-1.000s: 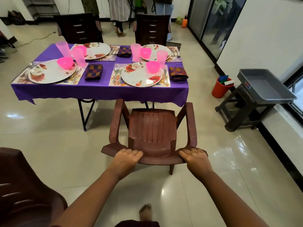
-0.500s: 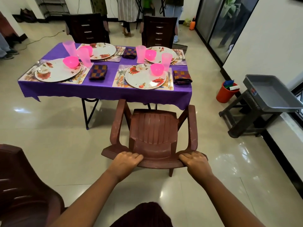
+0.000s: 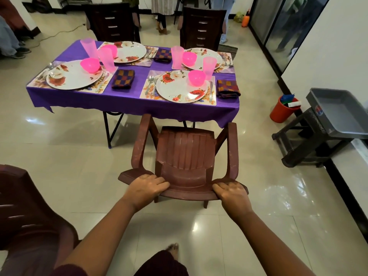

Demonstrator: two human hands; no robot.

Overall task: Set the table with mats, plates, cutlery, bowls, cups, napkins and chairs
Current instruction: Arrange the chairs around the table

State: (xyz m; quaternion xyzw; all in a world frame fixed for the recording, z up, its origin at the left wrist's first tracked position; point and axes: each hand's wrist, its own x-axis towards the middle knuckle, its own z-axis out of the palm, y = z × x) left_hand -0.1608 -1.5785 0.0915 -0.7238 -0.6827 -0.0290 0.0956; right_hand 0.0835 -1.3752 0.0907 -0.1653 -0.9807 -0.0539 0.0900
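A brown plastic armchair stands in front of me, its seat facing the purple-clothed table. My left hand grips the left side of its backrest top and my right hand grips the right side. The chair's front edge is right at the table's near right place, where a floral plate, pink bowl, pink cup, cutlery and a checked napkin lie on a mat. Three other places are laid the same way.
Two dark chairs stand at the table's far side. Another brown chair is at my lower left. A grey tray on a dark stool and a red bucket sit by the right wall. People stand at the back.
The chair has slid forward, closer to the table's near edge, with both hands still gripping its backrest. I have stepped forward behind it.
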